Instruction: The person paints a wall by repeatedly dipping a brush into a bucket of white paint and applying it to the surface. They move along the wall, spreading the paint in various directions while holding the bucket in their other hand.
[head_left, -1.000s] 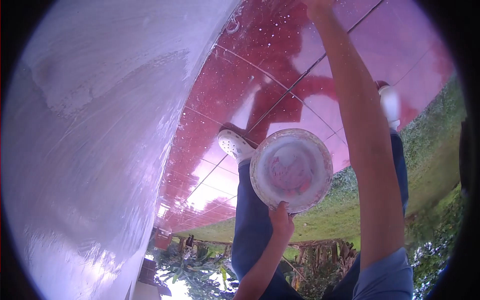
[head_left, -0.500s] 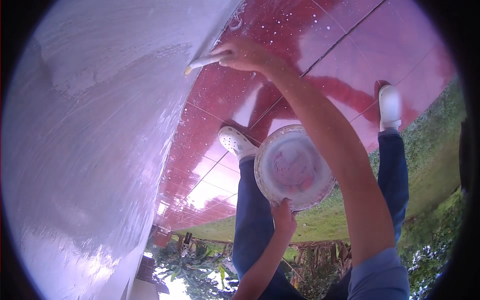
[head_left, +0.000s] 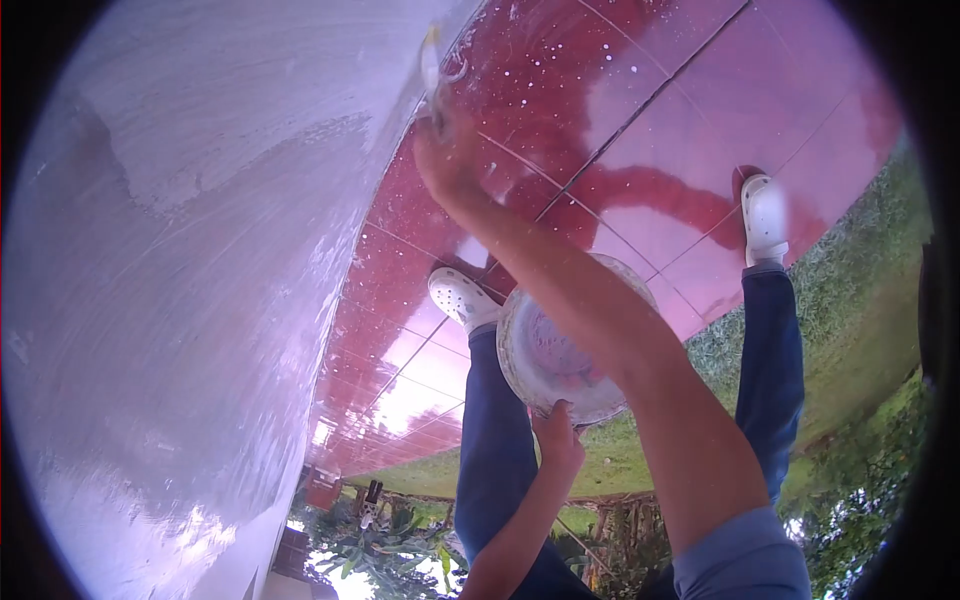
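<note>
My right hand (head_left: 450, 150) is closed around a slim white paintbrush (head_left: 431, 68) with a yellowish tip. The brush points up along the line where the pale wall (head_left: 220, 270) meets the red tiled floor (head_left: 620, 120). My left hand (head_left: 560, 440) grips the near rim of a round bucket (head_left: 508, 350), its thumb over the edge. Whitish residue coats the inside of the bucket, and pinkish patches show at its bottom. My right forearm crosses over the bucket and hides part of its right side.
My feet, in white clogs (head_left: 462, 298), stand apart on the shiny tiles. White drops speckle the floor near the wall. Grass (head_left: 640, 455) borders the tiles, with plants (head_left: 400, 535) beyond.
My right hand has swung the brush up along the wall's foot, and its tip now points upward instead of left. The bucket has shifted slightly left with my left hand.
</note>
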